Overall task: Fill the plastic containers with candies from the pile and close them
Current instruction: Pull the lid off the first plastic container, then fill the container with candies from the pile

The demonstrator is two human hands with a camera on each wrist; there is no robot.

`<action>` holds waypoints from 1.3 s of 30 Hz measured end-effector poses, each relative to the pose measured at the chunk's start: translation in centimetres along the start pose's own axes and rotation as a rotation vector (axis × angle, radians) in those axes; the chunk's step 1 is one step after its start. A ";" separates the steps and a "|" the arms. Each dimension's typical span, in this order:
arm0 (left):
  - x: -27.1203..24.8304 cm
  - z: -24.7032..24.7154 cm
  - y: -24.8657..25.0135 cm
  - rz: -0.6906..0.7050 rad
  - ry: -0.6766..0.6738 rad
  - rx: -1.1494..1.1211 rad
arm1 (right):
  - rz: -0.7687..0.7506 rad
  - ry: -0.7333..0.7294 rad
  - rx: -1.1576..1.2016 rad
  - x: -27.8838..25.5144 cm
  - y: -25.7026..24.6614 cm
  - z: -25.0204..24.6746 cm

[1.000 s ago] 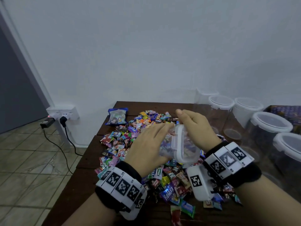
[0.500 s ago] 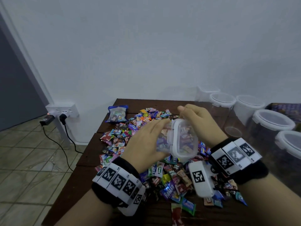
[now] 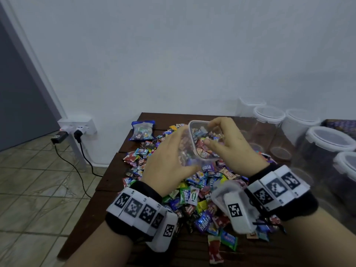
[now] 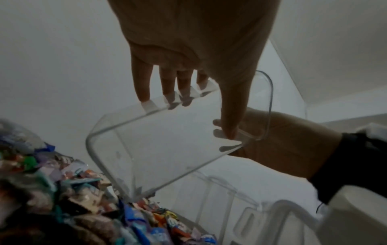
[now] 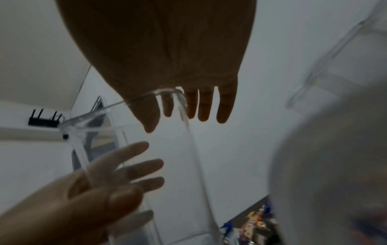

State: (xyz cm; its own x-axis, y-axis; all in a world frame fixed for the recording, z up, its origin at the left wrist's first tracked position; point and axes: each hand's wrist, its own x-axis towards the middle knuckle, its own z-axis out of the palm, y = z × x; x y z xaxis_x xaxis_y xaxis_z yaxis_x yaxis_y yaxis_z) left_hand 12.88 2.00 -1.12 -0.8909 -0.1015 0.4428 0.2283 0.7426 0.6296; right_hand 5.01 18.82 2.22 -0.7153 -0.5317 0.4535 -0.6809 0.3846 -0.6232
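Observation:
Both my hands hold a clear rectangular plastic container [image 3: 200, 139] up above the candy pile [image 3: 192, 193], its open mouth turned toward me. My left hand [image 3: 173, 153] grips its left side, fingers along the far wall and thumb at the near corner. My right hand [image 3: 213, 133] pinches the right wall, with the fingers curled over the rim. The left wrist view shows the container [image 4: 167, 140] with nothing inside and no lid on it. Seen from the right wrist, the container [image 5: 178, 165] has my left fingers [image 5: 136, 165] pressed against it.
Several tall clear jars with white lids [image 3: 327, 139] stand along the right of the dark wooden table [image 3: 119, 178]. A sealed candy bag [image 3: 142, 130] lies at the back left. The table's left edge drops to tiled floor beside a wall socket [image 3: 77, 130]. Something white and blurred [image 3: 223, 191] sits by my right wrist.
The container has risen and turned from lying sideways to mouth toward me. The white rim that faced me before no longer shows on it.

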 end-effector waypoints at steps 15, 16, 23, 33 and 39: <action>-0.6 -0.2 -1.2 -0.138 0.019 0.003 | 0.254 -0.479 -0.587 -4.3 1.5 -2.5; -0.6 -0.2 -1.2 -0.139 0.019 0.001 | 0.298 -0.603 -0.634 -4.7 1.6 -2.6; -0.9 -0.1 -0.9 -0.146 -0.005 -0.047 | 0.351 -0.902 -0.816 -6.2 2.0 -1.7; -1.0 -1.0 -1.4 -0.177 0.003 -0.130 | 0.297 -0.951 -0.931 -4.9 2.2 -0.6; -1.0 -1.3 -2.0 -0.206 0.016 -0.188 | 0.290 -0.963 -0.928 -4.2 2.3 -1.0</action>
State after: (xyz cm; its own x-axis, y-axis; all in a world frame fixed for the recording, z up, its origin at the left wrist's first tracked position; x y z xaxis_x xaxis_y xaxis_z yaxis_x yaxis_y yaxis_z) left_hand 13.84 -0.22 -2.02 -0.9199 -0.2494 0.3027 0.1136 0.5693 0.8142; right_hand 6.26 22.64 -0.49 -0.7170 -0.5097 -0.4755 -0.6539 0.7280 0.2057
